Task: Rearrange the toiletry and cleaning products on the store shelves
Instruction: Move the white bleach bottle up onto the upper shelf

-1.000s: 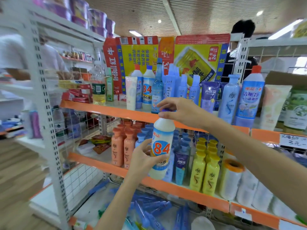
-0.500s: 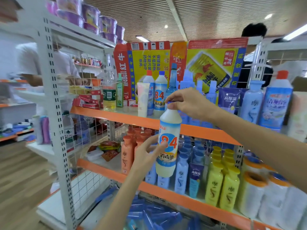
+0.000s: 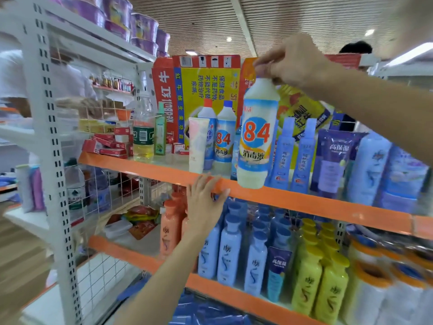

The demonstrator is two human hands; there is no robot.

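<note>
My left hand [image 3: 206, 200] rests open, fingers spread, on the orange front lip of the upper shelf [image 3: 304, 202]; it holds nothing. I judge it serves as a brace and a height reference for the shelf edge. Just below and left of it stand the orange bottles [image 3: 169, 228]; just below and right of it, the blue bottles [image 3: 228, 249].

Above the left hand, at the shelf front, stands a pale tube [image 3: 198, 144], and beside it a second "84" bottle [image 3: 223, 139] already on the shelf. I judge this to be the group the carried item belongs with.

My right hand [image 3: 295, 64] is closed around the neck and cap of the disinfectant bottle [image 3: 256, 134], which hangs upright beneath it. The bottle base sits level with the shelf lip and appears in front of it, not yet set down. The top grip leaves the base free for insertion into the row.

The bottle is white plastic with a waisted shoulder, a blue-and-yellow label and a large orange "84". The cap is hidden by the fingers.

Right of the carried bottle stand slim blue tubes [image 3: 304, 153], then a purple pouch [image 3: 332, 158].
</note>
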